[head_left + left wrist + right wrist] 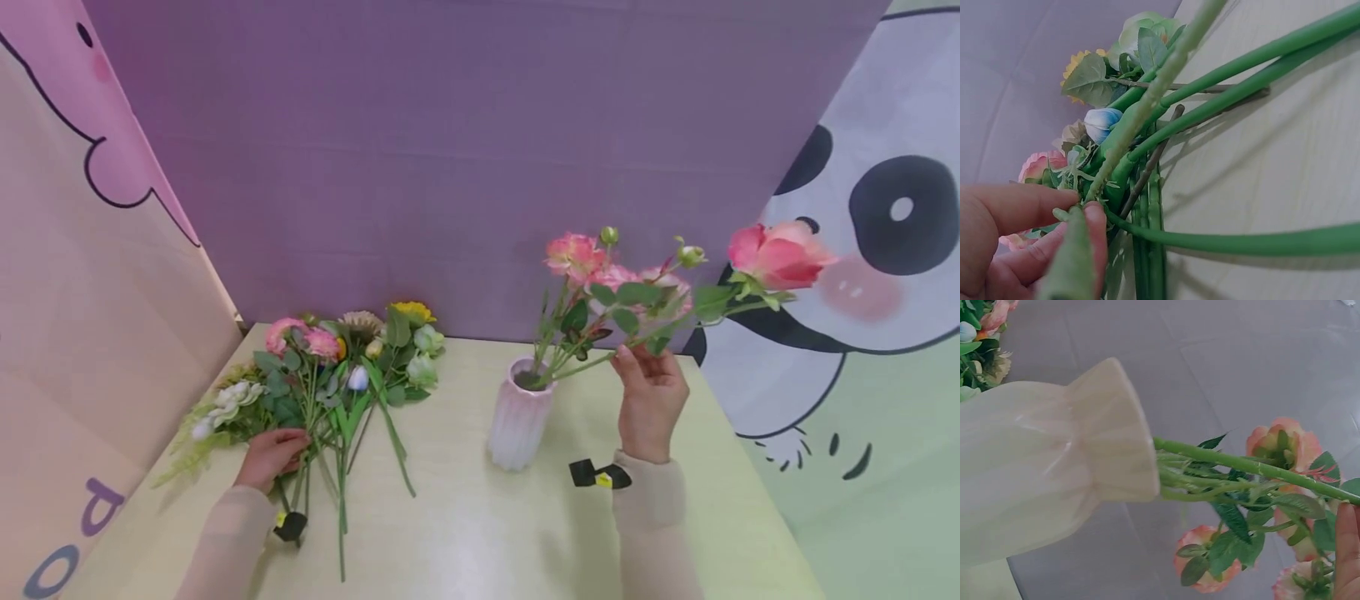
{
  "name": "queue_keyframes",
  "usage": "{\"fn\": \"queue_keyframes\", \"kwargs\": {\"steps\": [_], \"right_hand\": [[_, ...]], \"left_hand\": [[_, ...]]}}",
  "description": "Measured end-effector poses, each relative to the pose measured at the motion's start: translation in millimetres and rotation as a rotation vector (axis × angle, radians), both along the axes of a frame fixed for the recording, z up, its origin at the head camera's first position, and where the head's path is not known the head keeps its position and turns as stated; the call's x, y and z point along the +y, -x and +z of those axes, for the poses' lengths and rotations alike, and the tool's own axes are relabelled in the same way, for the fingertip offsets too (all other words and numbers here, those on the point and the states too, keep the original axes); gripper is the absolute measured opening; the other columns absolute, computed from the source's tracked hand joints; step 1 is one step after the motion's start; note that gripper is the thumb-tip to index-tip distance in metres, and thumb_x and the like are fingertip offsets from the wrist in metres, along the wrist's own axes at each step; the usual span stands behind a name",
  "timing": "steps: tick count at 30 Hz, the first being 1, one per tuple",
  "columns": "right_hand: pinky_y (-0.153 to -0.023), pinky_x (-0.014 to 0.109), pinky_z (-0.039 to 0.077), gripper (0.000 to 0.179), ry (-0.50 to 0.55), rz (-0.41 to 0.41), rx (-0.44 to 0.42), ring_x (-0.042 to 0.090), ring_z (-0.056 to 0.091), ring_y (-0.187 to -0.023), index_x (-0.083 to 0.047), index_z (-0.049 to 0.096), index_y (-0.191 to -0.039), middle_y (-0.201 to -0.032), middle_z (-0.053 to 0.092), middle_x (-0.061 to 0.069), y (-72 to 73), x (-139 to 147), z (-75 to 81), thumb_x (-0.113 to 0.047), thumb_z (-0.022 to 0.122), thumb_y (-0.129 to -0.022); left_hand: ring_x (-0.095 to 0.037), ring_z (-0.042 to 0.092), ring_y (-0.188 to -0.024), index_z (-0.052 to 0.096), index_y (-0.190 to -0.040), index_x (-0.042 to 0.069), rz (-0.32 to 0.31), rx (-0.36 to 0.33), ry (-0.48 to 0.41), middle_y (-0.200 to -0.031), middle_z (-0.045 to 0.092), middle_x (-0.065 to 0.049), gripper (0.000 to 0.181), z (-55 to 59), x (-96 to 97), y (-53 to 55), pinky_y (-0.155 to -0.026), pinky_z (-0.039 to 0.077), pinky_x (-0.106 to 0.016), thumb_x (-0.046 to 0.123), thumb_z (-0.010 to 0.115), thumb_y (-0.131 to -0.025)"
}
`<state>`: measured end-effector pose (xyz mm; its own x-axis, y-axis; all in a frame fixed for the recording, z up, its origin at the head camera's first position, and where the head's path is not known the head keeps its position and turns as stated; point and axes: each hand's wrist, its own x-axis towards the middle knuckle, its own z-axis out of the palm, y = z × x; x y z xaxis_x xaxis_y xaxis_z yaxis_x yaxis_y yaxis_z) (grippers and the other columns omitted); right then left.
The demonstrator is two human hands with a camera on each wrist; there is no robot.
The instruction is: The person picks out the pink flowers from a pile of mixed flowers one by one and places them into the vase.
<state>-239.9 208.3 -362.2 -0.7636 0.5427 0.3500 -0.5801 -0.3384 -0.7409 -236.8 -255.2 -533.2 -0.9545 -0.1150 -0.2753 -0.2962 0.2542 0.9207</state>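
A pink and white fluted vase [521, 417] stands upright, with pink flowers [576, 257] leaning out of its mouth. My right hand [651, 396] is just right of the vase and pinches the stem of a large pink rose [776, 254]. That green stem [1241, 464] runs into the vase's mouth, and the rose head tilts far right. At the left, my left hand [272, 457] pinches a green flower stem [1141, 109] between thumb and finger, at the near side of a pile of flowers. Pink blooms [300, 337] top the stems there.
Around my left hand lie white flowers [238, 400], a blue-white tulip [358, 379], a yellow flower [412, 312] and pale green blooms [422, 371]. Long stems [342, 517] reach toward the table's near side. A purple backdrop [450, 167] rises behind the table [450, 533].
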Motion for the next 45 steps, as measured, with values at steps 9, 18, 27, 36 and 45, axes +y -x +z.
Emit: {"fn": "queue_keyframes", "kwargs": {"steps": [9,18,27,36,45], "right_hand": [[-0.069,0.024,0.057,0.019,-0.033,-0.021,-0.052,0.012,0.062,-0.073,-0.004,0.067,-0.086,-0.08,0.066,0.003,4.6,-4.4,-12.5,0.013,0.067,-0.079],[-0.07,0.025,0.057,0.022,-0.056,0.011,-0.076,0.012,0.063,-0.073,-0.006,0.066,-0.084,-0.08,0.066,0.004,10.1,-11.3,-18.3,0.016,0.065,-0.079],[-0.07,0.026,0.057,0.022,-0.054,0.039,-0.088,0.012,0.063,-0.071,-0.004,0.066,-0.083,-0.081,0.068,0.004,10.6,-14.8,-25.9,0.017,0.064,-0.078],[-0.068,0.024,0.057,0.028,-0.105,0.039,-0.105,0.009,0.063,-0.068,-0.013,0.066,-0.078,-0.077,0.067,-0.001,13.8,-21.7,-32.1,0.015,0.066,-0.078],[-0.071,0.023,0.056,0.027,-0.138,0.058,-0.165,0.008,0.063,-0.072,-0.013,0.064,-0.081,-0.077,0.067,-0.003,16.1,-23.6,-43.2,0.014,0.066,-0.079]], "left_hand": [[-0.004,0.06,-0.076,0.045,-0.127,-0.017,-0.022,0.002,0.009,-0.106,0.065,-0.015,0.047,2.1,0.5,-3.9,-0.068,0.055,-0.025,0.013,0.057,-0.094],[0.0,0.058,-0.081,0.041,-0.13,-0.017,-0.035,0.038,-0.03,-0.105,0.066,-0.011,0.049,7.5,4.3,-8.7,-0.071,0.054,-0.025,0.015,0.055,-0.095],[0.0,0.056,-0.08,0.042,-0.13,-0.012,-0.005,0.057,-0.011,-0.11,0.062,-0.016,0.048,14.6,13.5,-11.5,-0.069,0.052,-0.026,0.017,0.057,-0.095],[-0.001,0.059,-0.08,0.043,-0.131,-0.01,0.002,0.105,-0.007,-0.117,0.058,-0.023,0.045,18.7,18.8,-12.2,-0.07,0.053,-0.023,0.016,0.054,-0.096],[-0.006,0.059,-0.087,0.046,-0.13,-0.008,-0.006,0.132,0.013,-0.118,0.057,-0.022,0.043,27.3,29.4,-14.5,-0.075,0.053,-0.028,0.018,0.054,-0.097]]}}
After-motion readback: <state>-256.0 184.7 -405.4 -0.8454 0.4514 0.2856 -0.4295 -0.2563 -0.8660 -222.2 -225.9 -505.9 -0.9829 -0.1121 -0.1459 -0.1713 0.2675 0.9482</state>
